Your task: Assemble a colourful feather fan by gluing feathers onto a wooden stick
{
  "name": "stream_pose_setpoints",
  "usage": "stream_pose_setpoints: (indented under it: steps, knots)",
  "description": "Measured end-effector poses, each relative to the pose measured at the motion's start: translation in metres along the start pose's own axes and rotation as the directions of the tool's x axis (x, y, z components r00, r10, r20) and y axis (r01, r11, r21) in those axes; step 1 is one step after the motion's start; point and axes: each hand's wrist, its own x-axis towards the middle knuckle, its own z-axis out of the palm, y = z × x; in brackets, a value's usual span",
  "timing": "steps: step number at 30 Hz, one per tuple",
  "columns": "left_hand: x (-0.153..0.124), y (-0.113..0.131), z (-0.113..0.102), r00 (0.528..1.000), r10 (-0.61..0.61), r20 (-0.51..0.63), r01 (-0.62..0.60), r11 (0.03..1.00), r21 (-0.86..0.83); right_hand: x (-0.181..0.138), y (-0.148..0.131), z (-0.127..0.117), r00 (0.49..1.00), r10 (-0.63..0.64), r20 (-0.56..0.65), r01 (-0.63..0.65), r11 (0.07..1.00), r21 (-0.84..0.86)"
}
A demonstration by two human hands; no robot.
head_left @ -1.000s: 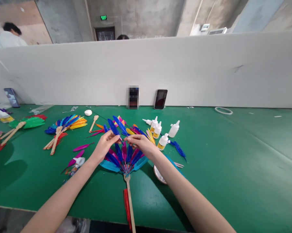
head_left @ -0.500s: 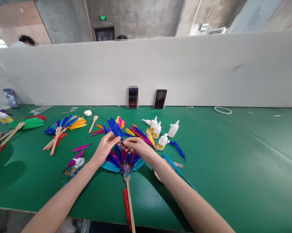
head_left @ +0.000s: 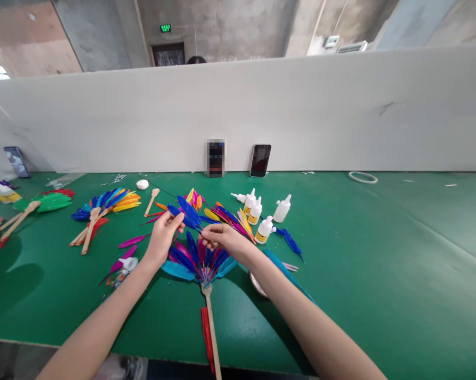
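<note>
Above a feather fan, my right hand (head_left: 222,236) pinches the lower quill ends of blue feathers (head_left: 189,214). My left hand (head_left: 165,230) is closed, thumb and fingertips on the vane of the left blue feather, which leans apart from the other one. Beneath both hands the feather fan (head_left: 200,263) lies spread on the green table, with blue and magenta feathers in the middle and turquoise ones at the sides. Its wooden handle (head_left: 211,327) points towards me, and a red tassel (head_left: 206,335) lies along it.
Small glue bottles (head_left: 265,230) stand right of loose coloured feathers (head_left: 234,219). Finished-looking feather fans (head_left: 93,211) lie at the left. Two phones, one a black phone (head_left: 260,160), lean on the white partition (head_left: 321,116). A turquoise feather (head_left: 287,274) lies beside my right forearm.
My left hand has moved left and slightly down, away from my right hand. The blue feathers have fanned apart, while my right hand keeps its pinch on the quills.
</note>
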Motion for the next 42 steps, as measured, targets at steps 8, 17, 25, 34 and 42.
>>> stream_pose_setpoints:
  steps: [8,17,25,34,42]
  knots:
    - [0.003,-0.001,-0.003,0.998,0.037,-0.053,-0.036,0.999,0.004,-0.002,-0.002,-0.003,1.0,0.008,-0.005,-0.008,0.999,-0.034]
    - [0.004,0.002,-0.004,0.997,0.037,0.062,-0.042,0.996,0.083,-0.004,-0.004,-0.012,0.998,-0.028,-0.058,0.021,0.994,-0.111]
    - [0.001,-0.001,-0.001,0.985,-0.009,0.17,-0.007,0.996,0.093,-0.004,-0.014,-0.022,0.915,-0.283,-0.289,0.106,0.857,-0.505]
    - [-0.001,0.003,-0.001,0.948,0.012,0.318,-0.089,0.97,0.228,-0.006,-0.015,-0.028,0.891,-0.379,-0.25,0.111,0.716,-0.689]
    - [-0.003,-0.002,0.001,0.933,-0.014,0.359,-0.102,0.948,0.303,-0.007,-0.017,-0.027,0.874,-0.43,-0.227,0.117,0.64,-0.76]
